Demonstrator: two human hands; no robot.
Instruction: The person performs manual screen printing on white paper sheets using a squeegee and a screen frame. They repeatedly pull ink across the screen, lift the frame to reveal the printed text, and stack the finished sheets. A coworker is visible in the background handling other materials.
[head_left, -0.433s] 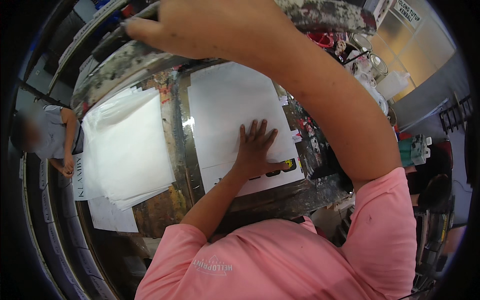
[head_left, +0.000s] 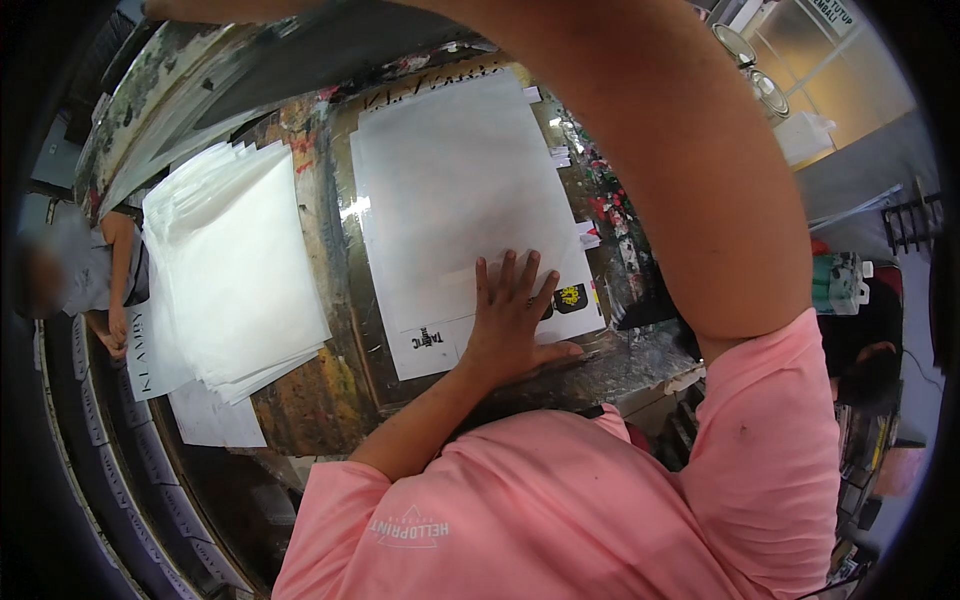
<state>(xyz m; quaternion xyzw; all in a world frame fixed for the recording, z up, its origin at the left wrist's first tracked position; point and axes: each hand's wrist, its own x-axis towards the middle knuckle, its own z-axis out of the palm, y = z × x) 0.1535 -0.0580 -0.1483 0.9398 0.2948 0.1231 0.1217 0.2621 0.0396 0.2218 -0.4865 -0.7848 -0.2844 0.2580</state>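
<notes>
My left hand point(head_left: 515, 315) lies flat with fingers spread on the lower edge of a white sheet point(head_left: 450, 190), its thumb reaching past the near edge. Small black prints and a black-and-yellow emblem point(head_left: 570, 298) show beside the hand. From the right, my right arm reaches across the top of the view. My right hand point(head_left: 225, 8) is at the raised, paint-stained screen printing frame point(head_left: 150, 100) and appears to grip it; the upper edge of the view cuts off most of its fingers. The frame tilts up beyond the sheet.
A loose stack of white sheets point(head_left: 235, 270) lies left of the paint-stained table point(head_left: 320, 400). At far left a person point(head_left: 85, 260) is beside racks of printed sheets point(head_left: 150, 470). Paint cans point(head_left: 768, 92) and a green jug point(head_left: 838, 283) stand at the right.
The frame and my right hand have risen toward the top of the view. My left hand has slid slightly toward me, its thumb leaving the emblem. More of the sheet and its prints show.
</notes>
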